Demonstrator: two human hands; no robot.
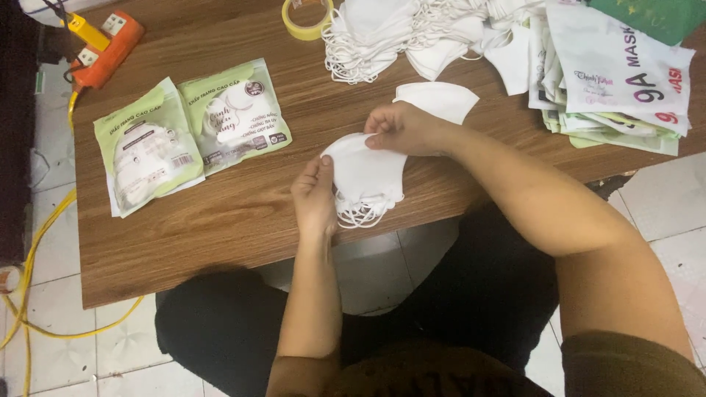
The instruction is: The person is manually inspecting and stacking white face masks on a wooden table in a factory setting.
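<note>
— What do we have in hand here?

— We hold a small stack of white face masks (365, 175) over the near edge of the wooden table (243, 220). Our left hand (315, 197) pinches the stack's left side between thumb and fingers, and our right hand (403, 129) grips its upper edge, fingers curled over the top. The ear loops hang loose below the stack.

— How many masks in the stack?

— We cannot tell; the layers blur together, though the bunch of loops suggests several.

— What lies around it?

— Just behind our right hand a single white mask (440, 98) rests flat on the table. Further back sits a loose heap of masks (397, 33), beside a roll of yellow tape (307, 20). To the left lie two filled green-and-white pouches (191, 132), side by side. At the right corner we see a pile of empty printed pouches (618, 81). An orange power strip (109, 45) sits at the far left corner.
</note>
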